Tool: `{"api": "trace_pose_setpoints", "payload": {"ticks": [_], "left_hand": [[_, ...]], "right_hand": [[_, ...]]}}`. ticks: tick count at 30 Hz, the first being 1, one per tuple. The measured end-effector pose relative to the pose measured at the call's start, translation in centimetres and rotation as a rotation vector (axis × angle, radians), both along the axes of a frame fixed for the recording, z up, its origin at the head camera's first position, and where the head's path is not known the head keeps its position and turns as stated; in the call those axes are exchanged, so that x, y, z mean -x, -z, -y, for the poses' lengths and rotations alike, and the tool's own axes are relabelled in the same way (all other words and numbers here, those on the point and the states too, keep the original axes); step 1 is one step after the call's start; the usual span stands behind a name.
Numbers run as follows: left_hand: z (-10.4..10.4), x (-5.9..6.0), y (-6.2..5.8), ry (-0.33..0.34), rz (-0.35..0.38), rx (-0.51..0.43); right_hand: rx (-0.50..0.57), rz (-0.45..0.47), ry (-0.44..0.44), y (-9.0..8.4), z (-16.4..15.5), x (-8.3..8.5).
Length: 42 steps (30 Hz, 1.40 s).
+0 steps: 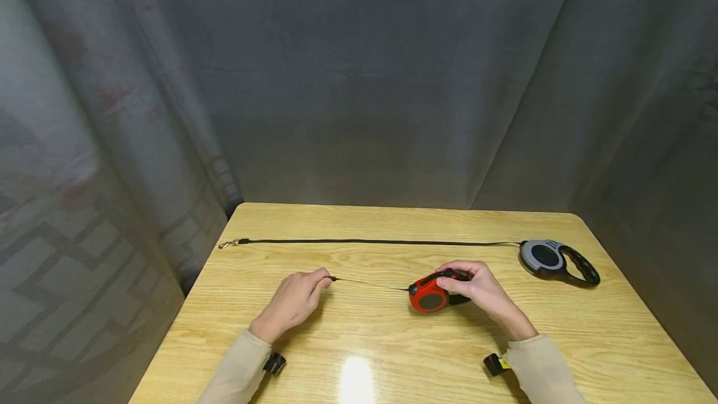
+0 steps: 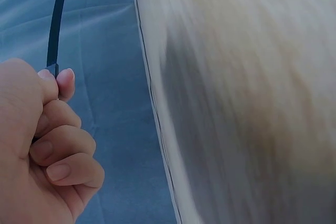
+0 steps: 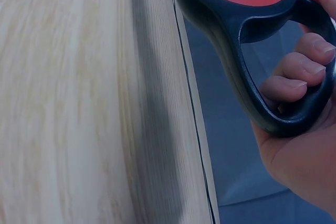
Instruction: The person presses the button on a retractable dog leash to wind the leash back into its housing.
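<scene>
A red and black retractable dog leash (image 1: 430, 297) is held up over the table by my right hand (image 1: 477, 285). In the right wrist view, several fingers curl through the loop of its black handle (image 3: 247, 77). From its nozzle a thin black strap (image 1: 370, 283) runs left to my left hand (image 1: 297, 300). That hand pinches the strap's end between thumb and forefinger, the other fingers folded in, as the left wrist view shows. Whatever clip the strap ends in is hidden inside the fist.
A grey and black retractable leash (image 1: 545, 255) lies at the right of the wooden table (image 1: 392, 348). Its black strap (image 1: 364, 241) stretches straight across the back to a metal clip (image 1: 228, 244) near the left edge. Grey curtains (image 1: 359, 80) hang around the table.
</scene>
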State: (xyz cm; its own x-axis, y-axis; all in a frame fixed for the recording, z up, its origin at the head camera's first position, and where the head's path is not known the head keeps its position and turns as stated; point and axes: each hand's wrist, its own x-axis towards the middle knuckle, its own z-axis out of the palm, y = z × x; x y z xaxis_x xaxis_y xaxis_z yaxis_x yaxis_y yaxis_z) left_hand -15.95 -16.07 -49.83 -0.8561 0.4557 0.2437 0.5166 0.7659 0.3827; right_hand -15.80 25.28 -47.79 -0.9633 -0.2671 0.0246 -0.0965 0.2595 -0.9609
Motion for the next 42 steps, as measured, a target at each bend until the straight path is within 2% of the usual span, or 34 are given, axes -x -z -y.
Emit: {"api": "trace_pose_setpoints", "payload": {"ticks": [31,42], "left_hand": [[-1.2,-0.3,-0.1,0.030,0.002,0.003],[-1.6,-0.2,-0.3,0.042,0.034,0.002]], "right_hand": [[0.004,-0.012,-0.029,0.2,0.9,0.3],[-0.009,0.001,-0.029,0.0,1.1,0.3]]}}
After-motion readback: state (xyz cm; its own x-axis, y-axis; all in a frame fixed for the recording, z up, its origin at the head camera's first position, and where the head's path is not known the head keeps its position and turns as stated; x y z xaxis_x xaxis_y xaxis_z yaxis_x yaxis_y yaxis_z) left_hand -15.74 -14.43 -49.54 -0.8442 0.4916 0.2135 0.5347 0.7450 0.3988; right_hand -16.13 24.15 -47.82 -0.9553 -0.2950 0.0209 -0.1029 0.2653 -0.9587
